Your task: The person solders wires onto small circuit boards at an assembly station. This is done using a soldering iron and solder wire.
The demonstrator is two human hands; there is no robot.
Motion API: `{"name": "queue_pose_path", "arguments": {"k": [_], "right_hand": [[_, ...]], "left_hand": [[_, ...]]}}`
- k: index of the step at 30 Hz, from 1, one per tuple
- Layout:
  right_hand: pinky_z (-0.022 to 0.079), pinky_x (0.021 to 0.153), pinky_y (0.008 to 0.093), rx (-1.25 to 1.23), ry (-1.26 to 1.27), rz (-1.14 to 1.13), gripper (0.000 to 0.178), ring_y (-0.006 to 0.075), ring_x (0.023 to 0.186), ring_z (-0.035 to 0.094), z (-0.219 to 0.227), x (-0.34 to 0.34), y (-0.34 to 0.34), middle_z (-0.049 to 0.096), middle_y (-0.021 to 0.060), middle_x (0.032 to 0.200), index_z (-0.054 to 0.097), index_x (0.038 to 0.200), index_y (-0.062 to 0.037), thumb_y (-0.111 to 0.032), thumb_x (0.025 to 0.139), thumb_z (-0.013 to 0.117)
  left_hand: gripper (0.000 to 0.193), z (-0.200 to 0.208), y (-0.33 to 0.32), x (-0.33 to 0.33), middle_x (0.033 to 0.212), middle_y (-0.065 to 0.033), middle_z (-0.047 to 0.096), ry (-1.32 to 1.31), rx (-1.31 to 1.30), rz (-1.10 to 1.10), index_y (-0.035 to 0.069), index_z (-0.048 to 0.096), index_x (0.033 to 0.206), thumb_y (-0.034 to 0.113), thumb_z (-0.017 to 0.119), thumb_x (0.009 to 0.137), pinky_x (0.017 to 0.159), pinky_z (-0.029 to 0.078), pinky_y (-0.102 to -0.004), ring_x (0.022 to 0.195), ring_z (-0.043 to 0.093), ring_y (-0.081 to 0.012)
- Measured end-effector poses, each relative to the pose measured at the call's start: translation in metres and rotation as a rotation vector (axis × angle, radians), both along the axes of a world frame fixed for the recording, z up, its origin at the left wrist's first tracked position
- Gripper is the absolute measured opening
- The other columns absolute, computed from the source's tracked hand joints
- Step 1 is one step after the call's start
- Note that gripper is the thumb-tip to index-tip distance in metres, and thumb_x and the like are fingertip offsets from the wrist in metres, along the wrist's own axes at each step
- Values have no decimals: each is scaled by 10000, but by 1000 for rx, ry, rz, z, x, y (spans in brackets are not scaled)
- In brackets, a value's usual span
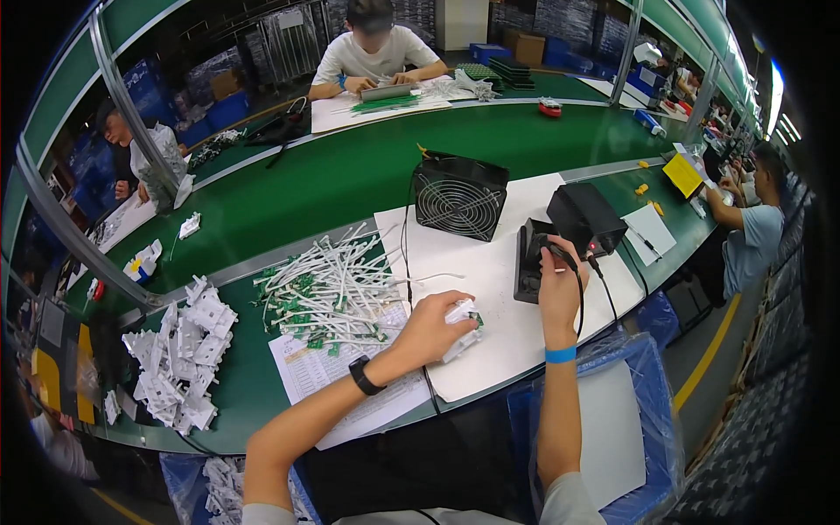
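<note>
On the white board (490, 363) my left hand (427, 332) is closed around a white plastic housing (458, 348). A small green circuit board shows at the housing's right side. My right hand (560, 284) grips the dark handle of a soldering iron (560, 252), whose black cord hangs down past the wrist. The iron is at a black stand (528, 287), and its tip is hidden there. Behind the stand sits a black power unit (584, 217) with a small red light. Left of my left hand lies a heap of white cables (337, 280) with green circuit boards at their ends.
A black fan (460, 199) stands behind my hands. White housings (179, 359) are piled at the left, on a printed sheet's (306, 376) far side. A blue bin (652, 420) is below the table edge. Across the green belt (350, 188) a person works.
</note>
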State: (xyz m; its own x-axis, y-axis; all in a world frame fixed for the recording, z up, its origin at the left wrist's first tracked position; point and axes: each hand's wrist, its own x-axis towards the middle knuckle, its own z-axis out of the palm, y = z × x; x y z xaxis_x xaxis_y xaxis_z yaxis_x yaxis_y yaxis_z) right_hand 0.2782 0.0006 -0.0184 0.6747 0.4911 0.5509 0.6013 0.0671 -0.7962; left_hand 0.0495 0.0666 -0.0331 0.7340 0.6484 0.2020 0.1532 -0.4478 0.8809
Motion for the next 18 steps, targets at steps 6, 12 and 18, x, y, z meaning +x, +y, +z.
{"name": "queue_pose_path", "arguments": {"k": [6, 12, 18], "right_hand": [[490, 651, 283, -63, -96, -53, 152, 143, 701, 624, -2, 5, -8, 680, 89, 806, 703, 1080, -23, -100, 950, 687], [497, 654, 261, -131, -73, -80, 166, 126, 719, 635, -1, 2, -5, 690, 57, 827, 669, 1046, -31, -166, 957, 703], [495, 622, 306, -68, -135, -64, 139, 187, 648, 633, -11, 13, -3, 671, 99, 756, 624, 1060, -19, -114, 963, 657]], "left_hand": [[513, -9, 3, 10, 1020, -293, 684, 115, -174, 67, 28, 491, 1220, 222, 773, 837, 852, 516, -436, 954, 686, -405], [460, -9, 6, 12, 1043, -252, 694, 164, 10, 124, 46, 531, 1170, 233, 782, 833, 822, 514, -439, 960, 679, -404], [415, -16, 9, 9, 1037, -225, 685, 132, 78, 175, 35, 559, 1134, 225, 774, 834, 816, 503, -462, 966, 660, -377]]}}
